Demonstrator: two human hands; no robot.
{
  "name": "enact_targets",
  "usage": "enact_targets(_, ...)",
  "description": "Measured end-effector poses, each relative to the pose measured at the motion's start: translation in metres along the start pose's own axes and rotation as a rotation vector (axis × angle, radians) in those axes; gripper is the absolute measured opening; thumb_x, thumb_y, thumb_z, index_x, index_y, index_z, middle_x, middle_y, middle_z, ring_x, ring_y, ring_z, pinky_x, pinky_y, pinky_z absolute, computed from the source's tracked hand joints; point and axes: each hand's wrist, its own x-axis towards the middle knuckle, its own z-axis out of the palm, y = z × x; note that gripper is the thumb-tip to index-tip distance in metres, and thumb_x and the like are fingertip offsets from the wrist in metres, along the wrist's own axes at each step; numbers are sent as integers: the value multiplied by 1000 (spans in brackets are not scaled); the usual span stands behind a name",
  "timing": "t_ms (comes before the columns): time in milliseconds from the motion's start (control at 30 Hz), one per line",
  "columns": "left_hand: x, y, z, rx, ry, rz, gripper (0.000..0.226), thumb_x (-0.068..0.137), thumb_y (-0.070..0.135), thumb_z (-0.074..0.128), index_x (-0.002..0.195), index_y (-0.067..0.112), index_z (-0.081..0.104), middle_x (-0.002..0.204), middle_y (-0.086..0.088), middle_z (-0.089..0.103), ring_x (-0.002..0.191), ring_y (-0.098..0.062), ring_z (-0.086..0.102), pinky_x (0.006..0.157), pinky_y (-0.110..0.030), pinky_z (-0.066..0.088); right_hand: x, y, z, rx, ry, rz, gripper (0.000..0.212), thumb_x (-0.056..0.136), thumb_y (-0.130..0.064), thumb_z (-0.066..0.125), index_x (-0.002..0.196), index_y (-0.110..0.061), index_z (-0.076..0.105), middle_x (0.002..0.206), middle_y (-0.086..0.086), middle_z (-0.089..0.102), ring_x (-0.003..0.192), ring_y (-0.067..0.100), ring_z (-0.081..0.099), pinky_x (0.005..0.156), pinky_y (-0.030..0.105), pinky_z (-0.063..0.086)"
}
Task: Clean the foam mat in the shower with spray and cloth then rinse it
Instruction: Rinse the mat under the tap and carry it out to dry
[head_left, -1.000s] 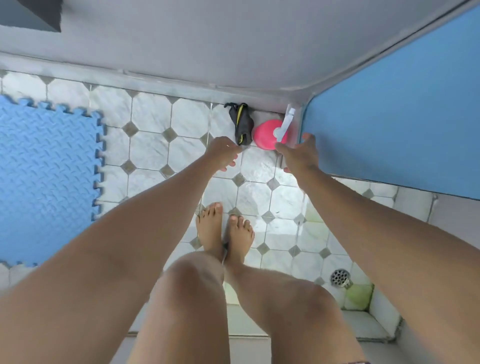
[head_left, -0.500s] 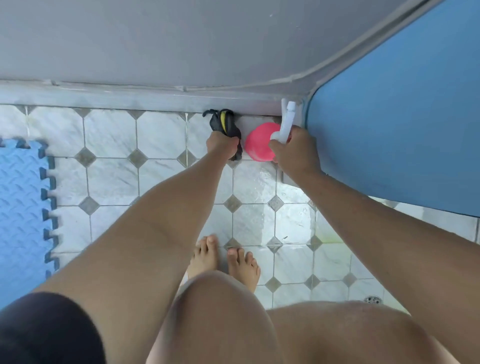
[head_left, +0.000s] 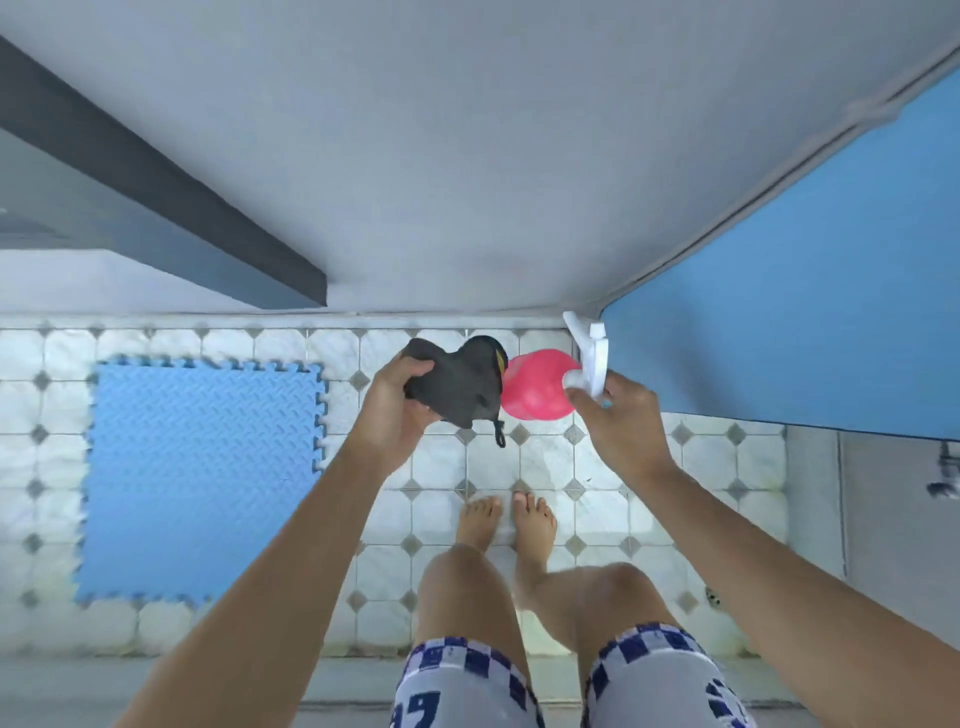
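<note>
Well, both hands full, cleaning not yet begun
The left hand (head_left: 400, 415) grips the dark grey cloth (head_left: 457, 389), the right hand (head_left: 621, 423) curls round the pink spray bottle (head_left: 535, 387) at its neck; the blue foam mat (head_left: 202, 467) lies flat on the tiled floor (head_left: 545, 460) to the left, apparently unsprayed, unwiped, unrinsed

Blue mat (head_left: 202, 478) flat (cloth (head_left: 457, 389), spray (head_left: 540, 384) aloft)

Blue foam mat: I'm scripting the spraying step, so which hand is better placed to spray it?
Right, probably: the right hand grips the pink round spray bottle; the left hand, though nearer the blue foam mat, holds the dark grey cloth.
</note>
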Motion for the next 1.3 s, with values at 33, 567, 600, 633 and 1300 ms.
enact_targets(33,-31,19,8,-6,-29,3,26,87,17,55,110,7,61,104,-12,64,94,-25,65,71,-35,57,-23,-24,-20,6,3,-22,15,90,-26,69,79,-16,69,57,-1,53,53,8,49,50,12,35)
enact_targets(567,-318,149,311,592,-788,5,41,87,13,69,127,14,70,119,-7,75,107,-19,72,88,-33,61,-322,-143,-332,173,475,-212,14,97,-13,63,88,-24,62,76,-19,57,69,2,55,64,10,39)
enact_targets(600,-328,144,338,616,-821,27,38,87,13,73,124,19,72,118,-5,76,106,-17,72,88,-31,60,-337,-134,-350,199,539,-187,9,97,-14,63,91,-20,64,78,-18,59,70,2,56,66,9,40)
enact_targets(633,-337,137,367,639,-863,43,33,88,14,76,119,25,75,115,-1,76,103,-14,72,86,-29,60,-351,-124,-369,228,609,-159,4,98,-17,63,94,-17,66,81,-15,61,73,3,59,69,11,42)
enact_targets(1300,-422,-149,875,1413,-1466,531,33,100,25,69,132,18,69,119,-1,76,113,-18,72,102,-45,58,-492,174,-684,419,1437,262,23,97,-38,62,112,-20,65,89,1,70,85,19,67,70,33,50)
